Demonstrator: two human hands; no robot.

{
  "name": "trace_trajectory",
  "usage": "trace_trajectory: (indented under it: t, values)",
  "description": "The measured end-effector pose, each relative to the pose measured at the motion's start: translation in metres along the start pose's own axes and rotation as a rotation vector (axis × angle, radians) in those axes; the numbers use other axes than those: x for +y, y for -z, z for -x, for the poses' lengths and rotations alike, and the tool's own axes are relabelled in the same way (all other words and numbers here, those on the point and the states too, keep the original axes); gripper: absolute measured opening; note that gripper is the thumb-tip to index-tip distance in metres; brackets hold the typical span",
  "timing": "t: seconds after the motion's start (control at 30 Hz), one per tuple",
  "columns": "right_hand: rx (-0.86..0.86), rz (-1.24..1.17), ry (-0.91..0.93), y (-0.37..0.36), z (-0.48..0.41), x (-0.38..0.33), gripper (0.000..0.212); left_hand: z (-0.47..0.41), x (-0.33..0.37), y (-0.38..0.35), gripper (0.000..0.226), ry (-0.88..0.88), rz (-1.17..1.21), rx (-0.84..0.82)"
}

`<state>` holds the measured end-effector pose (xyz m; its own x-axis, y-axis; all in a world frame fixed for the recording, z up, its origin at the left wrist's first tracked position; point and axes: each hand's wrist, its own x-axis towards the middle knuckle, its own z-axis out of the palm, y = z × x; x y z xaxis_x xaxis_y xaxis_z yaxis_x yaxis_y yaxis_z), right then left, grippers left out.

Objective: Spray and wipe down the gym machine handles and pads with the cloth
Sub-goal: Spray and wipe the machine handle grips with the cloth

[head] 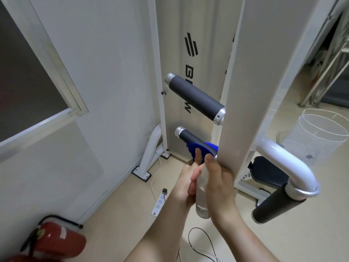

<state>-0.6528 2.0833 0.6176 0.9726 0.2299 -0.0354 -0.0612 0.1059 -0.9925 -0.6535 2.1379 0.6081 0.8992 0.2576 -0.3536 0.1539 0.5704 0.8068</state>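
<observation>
We reach our left hand (190,167) forward, thumb raised, pressing the blue cloth (196,148) around the lower foam handle (192,138) just left of the white upright post (245,87), while our right hand (219,182) below grips the clear spray bottle (201,201) upright beside that post.

Small gym room: white weight machine (190,59), foam-grip handles (194,97), padded seat (268,173).
</observation>
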Motion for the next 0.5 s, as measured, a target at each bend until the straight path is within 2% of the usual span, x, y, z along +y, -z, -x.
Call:
trace_trajectory:
  t: [0.07, 0.2, 0.27, 0.3, 0.37, 0.4, 0.47, 0.5]
  values:
    - [-0.027, 0.013, 0.036, 0.008, 0.006, -0.002, 0.07, -0.005, 0.008, -0.003, 0.033, -0.069, 0.017, 0.059]
    - [-0.063, 0.056, 0.087, 0.02, 0.013, -0.007, 0.07, -0.014, 0.032, -0.008, 0.032, -0.147, 0.049, 0.553]
    - [-0.081, 0.079, 0.075, 0.019, 0.018, -0.006, 0.069, -0.014, 0.04, -0.007, 0.024, -0.298, 0.029, 0.655]
    - [-0.09, 0.086, 0.071, 0.018, 0.019, -0.004, 0.069, -0.014, 0.04, -0.006, 0.02, -0.385, -0.082, 0.672]
    - [-0.102, 0.065, 0.065, 0.018, 0.026, -0.003, 0.068, -0.015, 0.034, 0.003, 0.034, -0.533, -0.379, 0.61]
    - [-0.104, 0.047, 0.056, 0.019, 0.028, -0.004, 0.067, -0.017, 0.031, 0.006, 0.041, -0.604, -0.524, 0.513]
    - [-0.108, 0.027, 0.05, 0.019, 0.028, -0.003, 0.064, -0.026, 0.035, 0.013, 0.038, -0.763, -0.999, 0.266]
    - [-0.113, 0.028, 0.054, 0.02, 0.028, -0.003, 0.062, -0.025, 0.044, 0.011, 0.042, -0.755, -1.304, 0.155]
